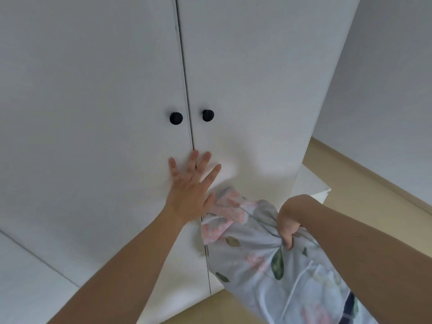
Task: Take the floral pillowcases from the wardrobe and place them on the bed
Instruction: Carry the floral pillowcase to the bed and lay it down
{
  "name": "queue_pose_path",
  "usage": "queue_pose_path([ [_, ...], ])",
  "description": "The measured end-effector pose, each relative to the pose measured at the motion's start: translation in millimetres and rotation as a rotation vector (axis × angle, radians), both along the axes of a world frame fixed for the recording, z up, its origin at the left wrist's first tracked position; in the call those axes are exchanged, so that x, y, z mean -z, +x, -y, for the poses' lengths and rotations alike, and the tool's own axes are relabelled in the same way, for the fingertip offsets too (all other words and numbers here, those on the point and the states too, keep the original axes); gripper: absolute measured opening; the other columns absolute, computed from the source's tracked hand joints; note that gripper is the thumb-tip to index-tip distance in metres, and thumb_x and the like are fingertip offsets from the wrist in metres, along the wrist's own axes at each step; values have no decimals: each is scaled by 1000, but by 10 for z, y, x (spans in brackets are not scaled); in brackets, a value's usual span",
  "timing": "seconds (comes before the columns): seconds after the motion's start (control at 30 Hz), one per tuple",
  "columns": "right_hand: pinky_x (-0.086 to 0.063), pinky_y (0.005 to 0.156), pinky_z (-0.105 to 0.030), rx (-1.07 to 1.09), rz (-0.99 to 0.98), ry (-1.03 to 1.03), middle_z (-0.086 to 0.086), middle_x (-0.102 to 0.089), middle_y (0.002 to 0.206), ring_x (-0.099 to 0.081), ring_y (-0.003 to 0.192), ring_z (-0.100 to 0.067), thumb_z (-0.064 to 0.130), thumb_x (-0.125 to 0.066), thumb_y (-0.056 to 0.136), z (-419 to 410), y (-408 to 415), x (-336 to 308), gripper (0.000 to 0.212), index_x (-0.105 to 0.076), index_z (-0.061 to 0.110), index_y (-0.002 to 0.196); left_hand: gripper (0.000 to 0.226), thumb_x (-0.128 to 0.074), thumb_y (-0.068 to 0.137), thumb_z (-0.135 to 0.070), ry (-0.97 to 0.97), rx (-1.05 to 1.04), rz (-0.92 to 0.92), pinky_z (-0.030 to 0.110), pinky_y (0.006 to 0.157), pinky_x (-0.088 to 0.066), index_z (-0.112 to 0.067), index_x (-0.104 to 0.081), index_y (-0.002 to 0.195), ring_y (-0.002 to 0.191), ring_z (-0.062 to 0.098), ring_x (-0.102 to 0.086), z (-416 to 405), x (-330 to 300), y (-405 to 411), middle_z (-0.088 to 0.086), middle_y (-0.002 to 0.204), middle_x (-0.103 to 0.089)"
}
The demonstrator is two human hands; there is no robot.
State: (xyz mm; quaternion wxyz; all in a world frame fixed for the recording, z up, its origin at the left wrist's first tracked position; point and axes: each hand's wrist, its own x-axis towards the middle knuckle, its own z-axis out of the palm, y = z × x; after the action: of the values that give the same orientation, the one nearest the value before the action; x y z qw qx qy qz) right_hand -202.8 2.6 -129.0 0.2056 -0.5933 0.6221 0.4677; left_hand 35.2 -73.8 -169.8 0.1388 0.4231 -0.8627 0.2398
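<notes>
Two bare forearms come into view from the near edge, one on the left and one on the right. Neither carries a sleeve, cuff or glove along its visible length. The left hand [189, 195] wears no ring, watch or bracelet, and its wrist is plain. Its fingernails look short and unpainted, though they are slightly blurred. The right hand [289, 220] and its wrist likewise show no jewellery, strap or band. No clothing shows anywhere on either arm.
</notes>
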Motion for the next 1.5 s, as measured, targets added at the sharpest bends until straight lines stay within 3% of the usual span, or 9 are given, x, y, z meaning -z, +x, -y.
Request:
queue_pose_path([
  [0.2,-41,104,-43,-158,33,-13,-10,-61,112,-55,104,-28,39,-63,87,67,-173,64,50,-58,6,123,100,-32,79,-80,317,233,229,56,116,9,-27,9,153,149,21,6,-325,296,-291,1,163,2],
  [0.3,-42,104,-41,-239,90,-25,-7,-57,95,-51,93,-26,33,-63,89,94,-151,50,46,-58,3,123,108,-35,72,-83,454,141,291,55,116,2,-22,3,153,148,22,-8,-471,346,-544,3,162,-10],
  [0.5,-38,73,-32,-417,177,-81,-5,-49,80,-47,76,-23,29,-62,89,176,155,96,22,-53,10,95,48,-62,83,-55,753,-99,-26,34,84,-45,-23,-57,118,101,24,-60,-786,165,-315,1,109,-65],
  [0.67,-38,73,-31,-649,321,-70,-9,-56,96,-49,81,-24,18,-62,88,137,1000,312,28,-56,7,112,11,-58,89,-29,933,-447,-138,31,73,-43,-20,-56,83,83,23,-58,-1360,142,436,2,90,-63],
  [0.73,-41,75,-31,-717,433,-60,-12,-62,110,-56,91,-26,16,-61,87,38,1454,339,38,-55,10,124,25,-56,85,-14,958,-578,-337,24,61,-37,-24,-44,66,65,18,-46,-1729,182,840,-6,70,-51],
  [0.83,-43,79,-32,-788,636,-51,-9,-59,120,-57,104,-27,16,-56,90,-178,2172,348,29,-54,14,118,38,-47,77,1,878,-792,-662,11,43,-30,-27,-43,51,46,1,-39,-2393,182,1479,-15,51,-48],
  [0.93,-45,67,-31,-918,802,-46,-4,-58,100,-57,83,-21,19,-52,90,-483,2924,342,6,-49,19,95,42,-45,73,-5,712,-967,-874,17,41,-29,-35,-46,43,38,2,-36,-3129,99,2042,-17,41,-45],
  [1.2,-48,81,-38,-1329,1015,-51,-4,-62,100,-60,88,-23,28,-46,93,-1840,4784,435,16,-48,18,105,14,-49,74,-8,434,-1316,-987,31,51,-40,-9,-53,60,56,20,-52,-4991,-17,3151,9,60,-59],
  [1.5,-45,83,-31,-1660,1142,49,4,-59,111,-59,99,-20,19,-51,84,-3350,6296,561,35,-47,29,117,28,-51,73,-3,215,-1640,-1112,13,40,-29,-23,-50,54,52,8,-50,-6687,-24,3656,-10,54,-53],
])
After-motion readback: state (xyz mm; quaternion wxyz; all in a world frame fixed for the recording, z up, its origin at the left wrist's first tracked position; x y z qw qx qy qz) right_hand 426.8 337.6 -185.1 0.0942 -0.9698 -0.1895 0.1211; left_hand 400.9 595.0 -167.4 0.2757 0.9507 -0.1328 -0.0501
